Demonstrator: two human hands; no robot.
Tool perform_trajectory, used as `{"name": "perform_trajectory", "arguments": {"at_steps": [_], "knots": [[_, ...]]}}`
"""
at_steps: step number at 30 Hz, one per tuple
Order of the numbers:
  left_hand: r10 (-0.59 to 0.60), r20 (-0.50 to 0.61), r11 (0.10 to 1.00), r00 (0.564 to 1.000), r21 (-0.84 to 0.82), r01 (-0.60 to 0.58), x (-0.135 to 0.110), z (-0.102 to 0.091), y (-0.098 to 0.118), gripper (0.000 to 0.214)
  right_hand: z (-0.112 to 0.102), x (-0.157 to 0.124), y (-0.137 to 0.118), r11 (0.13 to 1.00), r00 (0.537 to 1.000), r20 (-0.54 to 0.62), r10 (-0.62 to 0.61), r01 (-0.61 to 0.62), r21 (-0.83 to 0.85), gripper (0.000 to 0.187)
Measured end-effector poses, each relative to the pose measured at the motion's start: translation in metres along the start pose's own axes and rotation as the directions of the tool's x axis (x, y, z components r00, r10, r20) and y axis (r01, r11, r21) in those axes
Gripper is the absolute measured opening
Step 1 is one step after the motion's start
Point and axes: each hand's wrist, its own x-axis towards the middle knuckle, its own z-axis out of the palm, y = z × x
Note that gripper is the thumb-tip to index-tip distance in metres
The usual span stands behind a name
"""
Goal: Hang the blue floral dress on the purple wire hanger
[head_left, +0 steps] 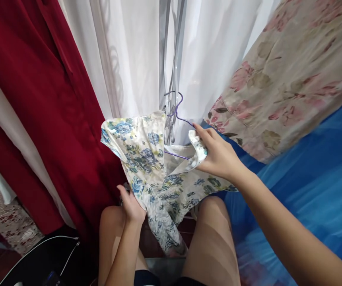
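A white garment with a blue and yellow-green flower print [147, 155] hangs in front of me, partly on a purple wire hanger [180, 116]. The hanger's hook is up by the grey metal bars, and its lower bar shows inside the neckline. My right hand [215, 153] is closed on the garment's shoulder edge beside the hanger's right arm. Low on the garment's left side is my left hand [133, 206], its thumb raised and its other fingers hidden behind the cloth. Whether those fingers grip the cloth does not show.
White curtain [138, 59] and grey bars [171, 47] stand behind. Dark red cloth [69, 119] hangs at left, a pink-flowered fabric [290, 87] and blue fabric [302, 171] at right. A black round surface with a white cable [51, 238] sits lower left.
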Motion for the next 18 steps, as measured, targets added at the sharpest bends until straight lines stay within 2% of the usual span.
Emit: {"name": "perform_trajectory", "arguments": {"at_steps": [3, 5, 13, 16, 18], "knots": [[0.068, -0.155, 0.978, 0.986, 0.206, -0.035, -0.013, -0.017, -0.002, 0.066, 0.004, -0.005, 0.0, 0.996, 0.996, 0.032, -0.081, 0.079, 0.049, 0.098], [0.074, -0.191, 0.938, 0.979, 0.348, -0.003, -0.018, -0.025, -0.006, 0.061, 0.004, -0.011, 0.004, 0.992, 0.992, 0.062, -0.11, 0.105, 0.072, 0.097], [0.061, -0.138, 0.843, 0.989, 0.537, 0.023, -0.031, -0.051, -0.038, 0.048, 0.011, -0.027, 0.021, 0.981, 0.978, 0.111, -0.178, 0.166, 0.104, 0.105], [0.058, -0.144, 0.807, 0.988, 0.589, 0.038, -0.035, -0.059, -0.042, 0.044, 0.018, -0.033, 0.024, 0.985, 0.985, 0.087, -0.149, 0.14, 0.098, 0.101], [0.047, -0.169, 0.821, 0.984, 0.567, 0.058, -0.037, -0.061, -0.041, 0.044, 0.022, -0.036, 0.024, 0.987, 0.989, 0.064, -0.132, 0.126, 0.096, 0.098]]}}
